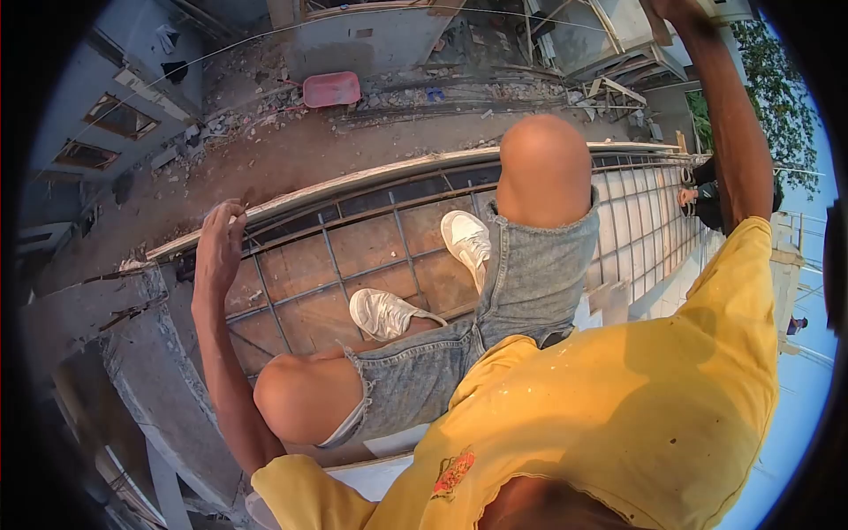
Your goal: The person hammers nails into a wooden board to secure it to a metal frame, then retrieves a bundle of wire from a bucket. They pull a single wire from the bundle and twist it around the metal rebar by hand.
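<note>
My left hand (221, 243) is at the near-left end of a long wooden form board (371, 181), its fingers bent together at the board's top edge. Whatever is between those fingertips is too small to make out. High at the upper right, my right hand (678, 9) is raised with the arm stretched up, partly cut off by the frame. A brown, stick-like piece (656, 25) shows against its curled fingers. Between my legs runs a grid of steel rebar (402, 234) over brown panels (305, 305), where my white shoes (382, 315) rest.
Below the board lies a dirt yard with rubble and a red wheelbarrow tray (332, 89). Rough concrete (163, 353) borders my left side. Another person's hand (687, 196) is near the far end of the rebar. A thin wire (291, 31) crosses overhead in view.
</note>
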`<state>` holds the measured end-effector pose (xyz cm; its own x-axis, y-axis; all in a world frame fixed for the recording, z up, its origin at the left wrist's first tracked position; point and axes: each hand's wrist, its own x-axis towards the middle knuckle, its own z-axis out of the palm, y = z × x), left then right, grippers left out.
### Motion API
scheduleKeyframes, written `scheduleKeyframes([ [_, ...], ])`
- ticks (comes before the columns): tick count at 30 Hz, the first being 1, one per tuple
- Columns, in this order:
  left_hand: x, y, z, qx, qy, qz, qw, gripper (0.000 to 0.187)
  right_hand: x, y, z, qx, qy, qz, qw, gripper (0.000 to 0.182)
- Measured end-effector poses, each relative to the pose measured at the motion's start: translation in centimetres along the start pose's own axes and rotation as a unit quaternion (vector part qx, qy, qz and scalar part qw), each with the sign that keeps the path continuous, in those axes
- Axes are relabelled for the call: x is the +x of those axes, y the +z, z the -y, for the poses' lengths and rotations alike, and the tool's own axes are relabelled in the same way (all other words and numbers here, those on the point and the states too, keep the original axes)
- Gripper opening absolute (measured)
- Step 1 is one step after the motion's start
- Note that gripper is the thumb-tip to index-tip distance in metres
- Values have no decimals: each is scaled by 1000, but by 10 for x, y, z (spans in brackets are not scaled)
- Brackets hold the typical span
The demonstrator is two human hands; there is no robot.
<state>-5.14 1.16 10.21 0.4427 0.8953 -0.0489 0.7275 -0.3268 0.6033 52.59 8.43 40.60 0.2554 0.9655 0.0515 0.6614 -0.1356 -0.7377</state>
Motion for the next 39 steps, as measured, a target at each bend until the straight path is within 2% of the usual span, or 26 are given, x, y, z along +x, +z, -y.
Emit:
scheduleKeyframes([
  [2,49,44,12,57,142,14,988,13,-25,-27,9,-47,-28,-30,998,14],
  [4,82,83,22,-11,169,42,985,14,-57,-34,46,95,-28,-5,995,25],
  [5,87,99,27,-70,119,105,985,16,-64,-40,48,24,-16,-36,999,34],
  [7,93,123,33,-183,21,234,955,20,-84,-67,34,-119,14,-99,988,67],
  [9,88,117,21,-125,3,220,967,24,-99,-81,-22,-170,-3,-172,970,47],
  [10,82,117,17,-95,-13,213,972,26,-101,-76,-36,-210,60,-154,964,47],
  [12,78,124,23,-110,-7,208,972,27,-104,-64,-90,-131,128,-105,977,47],
  [15,82,121,20,-125,-13,212,969,28,-124,3,-123,-74,200,-70,974,59],
  [17,81,122,18,-128,-23,218,967,28,-129,8,-151,-55,211,-48,975,62],
  [18,88,122,24,-179,-42,257,949,26,-124,5,-158,-65,188,-55,978,58],
  [20,93,117,25,-188,-60,287,937,25,-112,-5,-173,-81,143,-70,984,49],
  [21,94,111,11,-191,-71,308,929,24,-104,-8,-185,-33,84,-108,990,49],
  [23,109,99,-11,-80,-48,369,925,23,-84,-15,-205,64,-32,-187,980,49],
  [24,118,97,-15,-42,-38,398,916,23,-84,-22,-203,30,-71,-179,981,49],
  [26,146,94,-37,34,-46,482,874,21,-80,-18,-210,117,-89,-162,976,26],
  [27,159,100,-48,39,-69,481,873,21,-80,-17,-213,161,-101,-149,970,16],
  [28,169,107,-58,42,-94,476,873,21,-88,-28,-222,66,6,-96,993,21],
  [29,176,114,-66,44,-121,470,873,21,-81,-23,-227,15,-21,-109,994,23],
  [31,184,136,-91,-61,-161,385,907,23,-66,-4,-239,-81,-76,-136,985,29],
  [33,178,168,-111,-225,-190,206,933,24,-42,17,-277,-105,-106,-122,981,38],
  [35,167,192,-130,-384,-236,143,881,26,-27,56,-249,36,32,-13,999,38],
  [37,156,206,-149,-485,-281,54,826,22,-17,104,-251,153,-30,-18,988,34],
  [39,157,212,-154,-581,-291,-23,760,17,-20,130,-263,146,-25,105,983,44],
])
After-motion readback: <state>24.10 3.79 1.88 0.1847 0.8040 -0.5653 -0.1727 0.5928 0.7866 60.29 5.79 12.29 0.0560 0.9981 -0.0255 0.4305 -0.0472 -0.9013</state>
